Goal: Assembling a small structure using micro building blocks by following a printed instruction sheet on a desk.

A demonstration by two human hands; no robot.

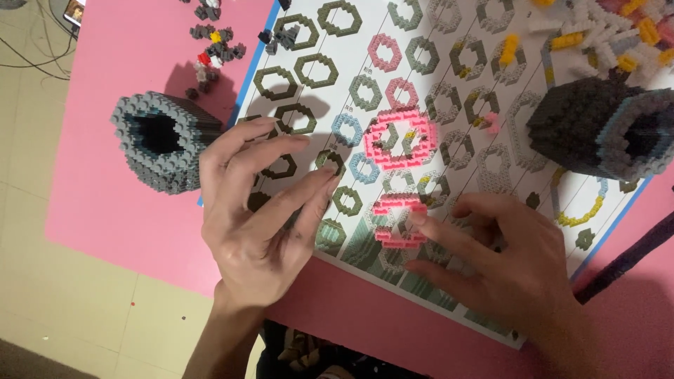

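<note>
**Pink ring on the sheet, both hands at it**

My right hand rests on the printed sheet, fingers spread, nothing clasped; forefinger tip touches the small pink ring, pinning it flat so it lines up with its printed outline. My left hand hovers just beside it, fingers loosely extended, empty, thumb and forefinger tips near the sheet. A larger pink ring lies above, over another outline. Grey tube stands on the pink mat to the left, dark tube to the right, both out of the hands' way. Loose bricks lie at top left.
</note>
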